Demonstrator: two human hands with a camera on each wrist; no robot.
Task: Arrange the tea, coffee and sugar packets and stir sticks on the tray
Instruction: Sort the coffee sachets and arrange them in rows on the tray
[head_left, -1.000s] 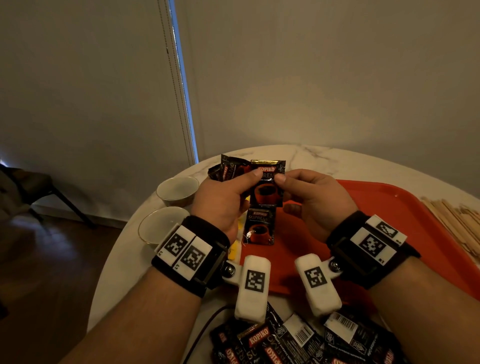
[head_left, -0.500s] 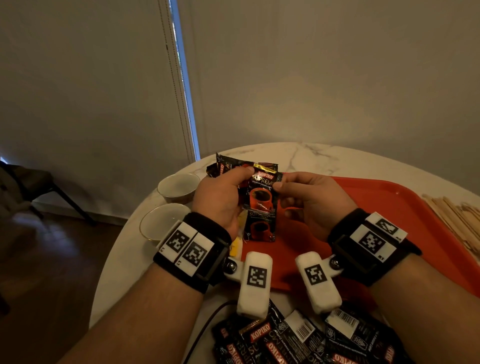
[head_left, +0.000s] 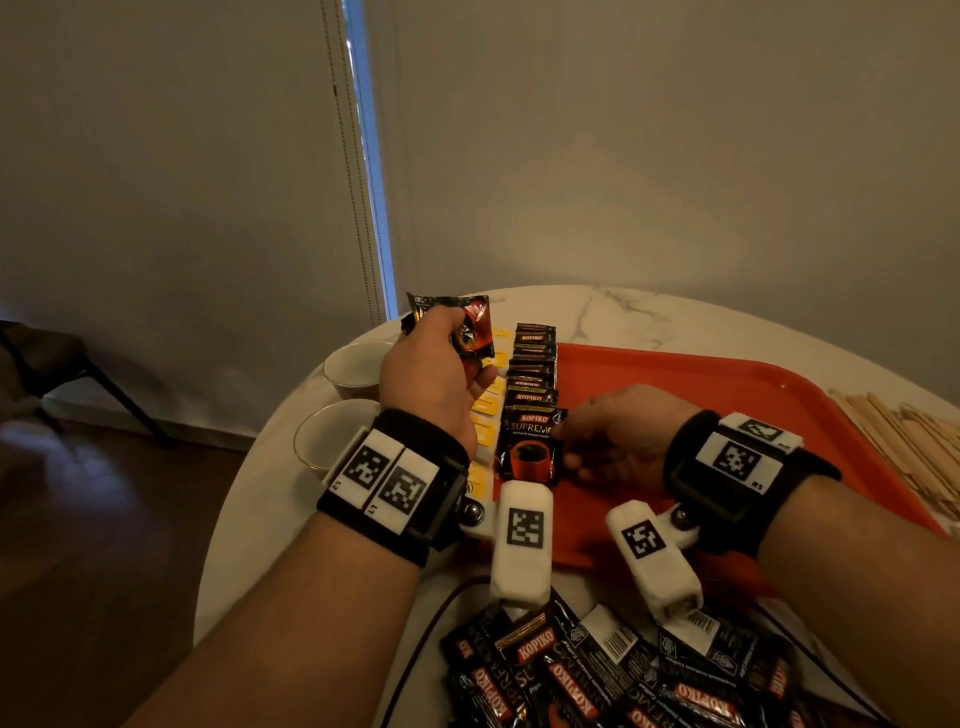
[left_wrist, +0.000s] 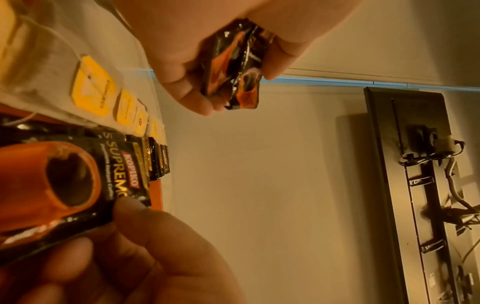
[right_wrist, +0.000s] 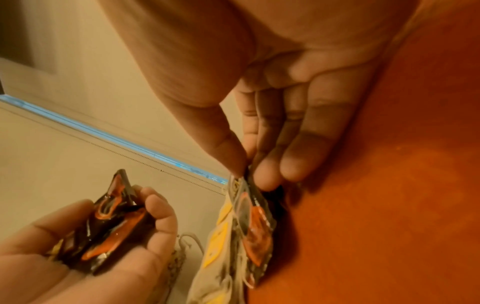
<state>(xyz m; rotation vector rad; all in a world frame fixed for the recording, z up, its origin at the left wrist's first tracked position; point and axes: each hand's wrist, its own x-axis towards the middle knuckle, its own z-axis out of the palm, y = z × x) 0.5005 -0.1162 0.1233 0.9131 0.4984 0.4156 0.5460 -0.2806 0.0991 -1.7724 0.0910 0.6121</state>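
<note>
My left hand (head_left: 457, 343) grips a small bunch of black-and-orange coffee packets (head_left: 452, 319), held above the tray's left edge; the same bunch (left_wrist: 233, 67) shows in the left wrist view. My right hand (head_left: 563, 439) pinches one coffee packet (head_left: 530, 449) by its right edge, at the near end of a row of coffee packets (head_left: 532, 364) lying along the left side of the orange tray (head_left: 727, 395). In the right wrist view the thumb and fingers close on that packet (right_wrist: 250, 207). A row of yellow-tagged tea bags (head_left: 488, 402) runs just left of the coffee row.
Loose coffee packets are heaped (head_left: 597, 675) at the table's near edge, under my wrists, with a dark cable beside them. Wooden stir sticks (head_left: 904, 441) lie right of the tray. Two white cups (head_left: 353, 364) (head_left: 324, 441) stand left of it.
Both hands held the packets up together before. Now my right hand has come down with one packet to the row's near end, and my left has drawn back left with the remaining packets.
</note>
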